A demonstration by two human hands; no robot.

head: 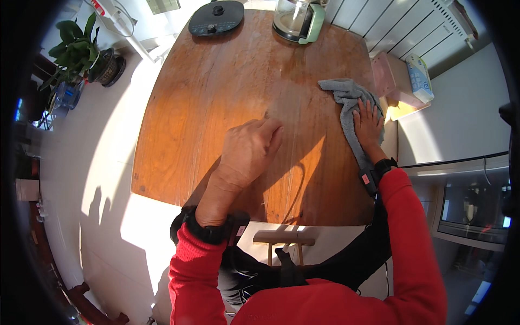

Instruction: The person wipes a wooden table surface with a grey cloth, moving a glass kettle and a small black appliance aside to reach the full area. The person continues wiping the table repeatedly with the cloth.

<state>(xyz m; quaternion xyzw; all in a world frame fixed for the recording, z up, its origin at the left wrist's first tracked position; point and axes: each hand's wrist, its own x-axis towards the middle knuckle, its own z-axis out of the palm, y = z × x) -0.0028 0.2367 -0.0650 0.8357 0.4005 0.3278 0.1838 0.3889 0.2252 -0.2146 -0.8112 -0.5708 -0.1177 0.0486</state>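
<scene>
A grey towel (348, 95) lies bunched along the right edge of the wooden table (195, 122), with one strip trailing toward me. My right hand (367, 124) rests palm down on this towel, fingers extended and slightly apart, pressing it rather than gripping it. Over the middle of the tabletop is my left hand (252, 148), its fingers curled in and its back toward me. The left fingertips are hidden under the hand, and nothing shows in its grasp. Whether the left hand touches the wood is not clear.
At the table's far end are a black electric heating base (216, 18) and a glass kettle (298, 20) with a green handle. A pink box (392, 77) and a tissue pack (419, 77) stand beyond the right edge. A potted plant (77, 48) sits on the floor at left.
</scene>
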